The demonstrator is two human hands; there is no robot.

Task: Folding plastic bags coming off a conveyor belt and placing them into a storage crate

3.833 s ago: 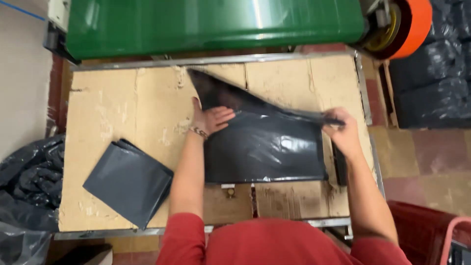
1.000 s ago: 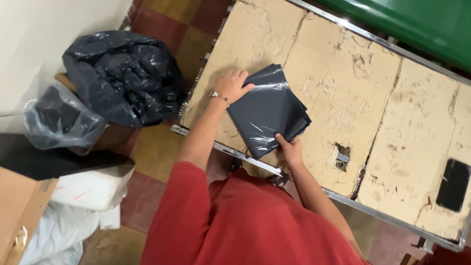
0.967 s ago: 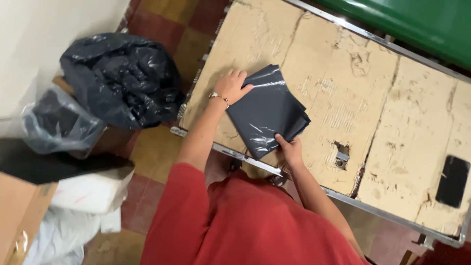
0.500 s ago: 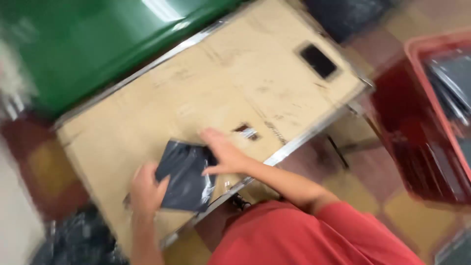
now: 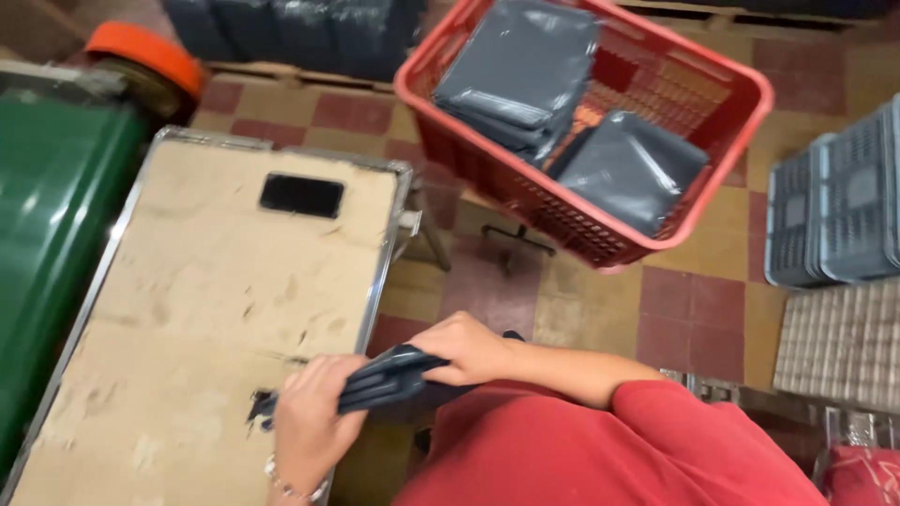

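Observation:
A stack of folded dark grey plastic bags (image 5: 380, 384) is held edge-on at the table's near right edge, between both hands. My left hand (image 5: 314, 424) grips its lower left end, a bracelet at the wrist. My right hand (image 5: 466, 349) is clamped over its right end, the red sleeve behind it. The stack is lifted partly off the cardboard-covered table (image 5: 206, 309).
A red plastic crate (image 5: 722, 141) holding several folded grey bags stands on the tiled floor to the right. A black phone (image 5: 301, 195) lies at the table's far end. A green bin (image 5: 47, 197) flanks the table's left. Grey crates (image 5: 834, 206) sit at far right.
The view has swung right from the table toward the red crate. The folded bags, pressed flat on the table before, are now picked up in both hands at the table's edge.

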